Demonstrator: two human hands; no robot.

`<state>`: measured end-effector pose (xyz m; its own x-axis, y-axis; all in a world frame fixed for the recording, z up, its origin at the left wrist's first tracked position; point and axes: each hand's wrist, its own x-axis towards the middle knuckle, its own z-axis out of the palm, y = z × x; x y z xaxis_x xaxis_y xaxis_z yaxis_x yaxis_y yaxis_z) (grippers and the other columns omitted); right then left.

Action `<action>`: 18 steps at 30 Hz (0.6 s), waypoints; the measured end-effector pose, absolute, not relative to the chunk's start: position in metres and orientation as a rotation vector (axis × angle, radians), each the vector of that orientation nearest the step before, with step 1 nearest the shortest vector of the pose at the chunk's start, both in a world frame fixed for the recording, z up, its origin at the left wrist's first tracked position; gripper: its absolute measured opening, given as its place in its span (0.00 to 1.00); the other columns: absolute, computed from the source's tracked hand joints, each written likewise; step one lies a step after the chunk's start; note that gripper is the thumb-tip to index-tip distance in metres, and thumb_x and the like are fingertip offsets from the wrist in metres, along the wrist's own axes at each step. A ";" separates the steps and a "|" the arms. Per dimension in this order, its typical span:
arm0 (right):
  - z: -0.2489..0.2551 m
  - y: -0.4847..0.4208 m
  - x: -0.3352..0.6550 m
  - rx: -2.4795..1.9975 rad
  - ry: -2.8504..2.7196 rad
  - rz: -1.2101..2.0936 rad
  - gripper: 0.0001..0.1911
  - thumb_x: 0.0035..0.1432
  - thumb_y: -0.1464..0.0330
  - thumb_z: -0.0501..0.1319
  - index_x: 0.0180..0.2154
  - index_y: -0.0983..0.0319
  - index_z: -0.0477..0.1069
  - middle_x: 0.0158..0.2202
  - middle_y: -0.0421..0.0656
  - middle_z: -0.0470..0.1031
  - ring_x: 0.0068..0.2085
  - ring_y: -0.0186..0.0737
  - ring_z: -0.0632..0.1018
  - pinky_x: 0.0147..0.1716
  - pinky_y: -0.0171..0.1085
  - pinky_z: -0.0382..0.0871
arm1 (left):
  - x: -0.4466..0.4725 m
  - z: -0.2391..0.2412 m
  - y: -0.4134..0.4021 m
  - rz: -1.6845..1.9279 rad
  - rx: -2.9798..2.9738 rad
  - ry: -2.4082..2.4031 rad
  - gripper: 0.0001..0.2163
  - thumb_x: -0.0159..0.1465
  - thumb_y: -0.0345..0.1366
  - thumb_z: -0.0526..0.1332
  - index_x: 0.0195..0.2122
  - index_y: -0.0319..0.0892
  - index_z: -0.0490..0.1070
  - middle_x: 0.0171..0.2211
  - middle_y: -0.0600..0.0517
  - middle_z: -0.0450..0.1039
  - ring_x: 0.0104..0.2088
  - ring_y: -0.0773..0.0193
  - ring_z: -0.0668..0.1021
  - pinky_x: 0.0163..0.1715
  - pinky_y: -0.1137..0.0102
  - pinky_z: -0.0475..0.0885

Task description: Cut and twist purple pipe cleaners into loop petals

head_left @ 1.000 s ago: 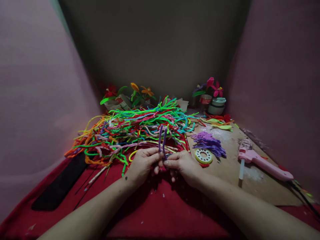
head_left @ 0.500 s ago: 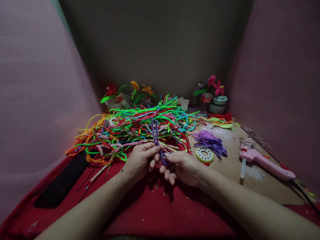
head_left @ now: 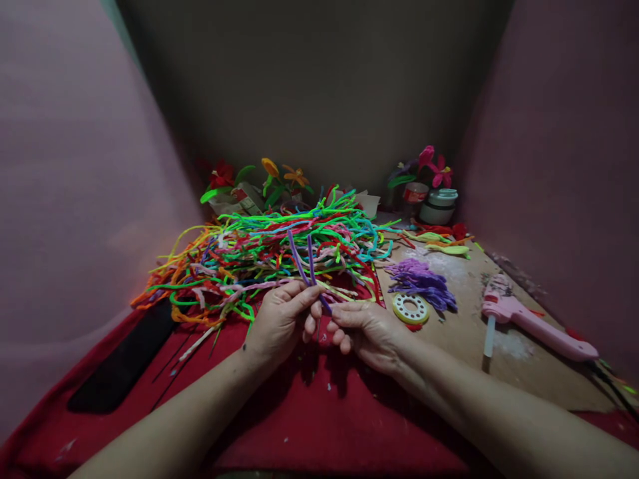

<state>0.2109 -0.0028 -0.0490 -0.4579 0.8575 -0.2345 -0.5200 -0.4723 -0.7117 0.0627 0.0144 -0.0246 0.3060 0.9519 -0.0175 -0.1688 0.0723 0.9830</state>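
A purple pipe cleaner [head_left: 310,263] is bent so that two prongs point up and away in a narrow V. My left hand [head_left: 287,313] pinches it near the lower part of the V, thumb on top. Its lower end runs right to my right hand [head_left: 367,332], whose thumb and forefinger are closed on the tip. Both hands hang above the red cloth, in front of a big heap of coloured pipe cleaners [head_left: 269,233]. Whether the purple piece is one strand or two, I cannot tell.
On the brown board [head_left: 449,359] at right lie a purple pipe-cleaner bundle [head_left: 424,283], a roll of tape [head_left: 410,309] and a pink glue gun [head_left: 539,326] with its cord. A black flat object [head_left: 120,362] lies left on the red cloth [head_left: 319,426]. Pipe-cleaner flowers [head_left: 294,175] stand behind.
The two purple prongs have spread wider apart and lean more to the left. My right hand has shifted slightly, now gripping the lower end, which points more to the right.
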 end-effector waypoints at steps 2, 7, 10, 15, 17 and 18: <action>-0.048 -0.003 0.211 -0.766 -0.697 1.971 0.08 0.45 0.72 0.64 0.30 0.71 0.71 0.20 0.43 0.71 0.18 0.29 0.71 0.15 0.27 0.62 | 0.062 -0.024 0.013 1.025 1.213 0.884 0.10 0.58 0.38 0.58 0.23 0.37 0.66 0.14 0.58 0.66 0.11 0.77 0.64 0.13 0.79 0.58; -0.048 -0.001 0.211 -0.752 -0.695 1.922 0.06 0.44 0.74 0.64 0.27 0.70 0.70 0.20 0.43 0.71 0.18 0.29 0.71 0.14 0.27 0.62 | 0.063 -0.018 0.011 0.928 1.334 0.981 0.07 0.54 0.36 0.62 0.30 0.37 0.72 0.16 0.56 0.68 0.13 0.75 0.65 0.13 0.79 0.58; -0.048 0.000 0.214 -0.732 -0.660 1.996 0.05 0.51 0.72 0.59 0.30 0.70 0.69 0.20 0.44 0.72 0.18 0.30 0.72 0.15 0.27 0.64 | 0.063 -0.017 0.012 0.981 1.344 1.038 0.06 0.52 0.36 0.63 0.26 0.37 0.73 0.15 0.57 0.66 0.14 0.76 0.64 0.14 0.79 0.57; -0.047 0.001 0.219 -0.706 -0.704 2.280 0.17 0.59 0.66 0.48 0.30 0.71 0.70 0.19 0.44 0.70 0.17 0.31 0.72 0.12 0.28 0.63 | 0.059 -0.019 0.016 0.947 1.226 1.015 0.08 0.51 0.37 0.64 0.26 0.37 0.72 0.13 0.58 0.63 0.14 0.76 0.62 0.14 0.79 0.54; -0.048 0.000 0.219 -0.677 -0.738 2.285 0.13 0.57 0.67 0.52 0.30 0.70 0.70 0.19 0.42 0.70 0.17 0.30 0.71 0.12 0.27 0.62 | 0.058 -0.020 0.017 0.950 1.203 1.019 0.08 0.51 0.38 0.64 0.26 0.38 0.72 0.13 0.58 0.62 0.14 0.76 0.62 0.14 0.79 0.54; -0.048 -0.001 0.219 -0.666 -0.746 2.273 0.11 0.56 0.68 0.53 0.30 0.69 0.69 0.19 0.41 0.70 0.16 0.29 0.71 0.12 0.26 0.62 | 0.057 -0.021 0.017 0.951 1.202 1.021 0.08 0.51 0.38 0.64 0.26 0.38 0.71 0.13 0.58 0.62 0.14 0.76 0.62 0.15 0.79 0.54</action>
<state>0.2185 -0.0006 -0.0480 -0.6622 0.7042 -0.2561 -0.4152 -0.6294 -0.6568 0.0574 0.0171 -0.0206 0.2721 0.9563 -0.1069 -0.0394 0.1221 0.9917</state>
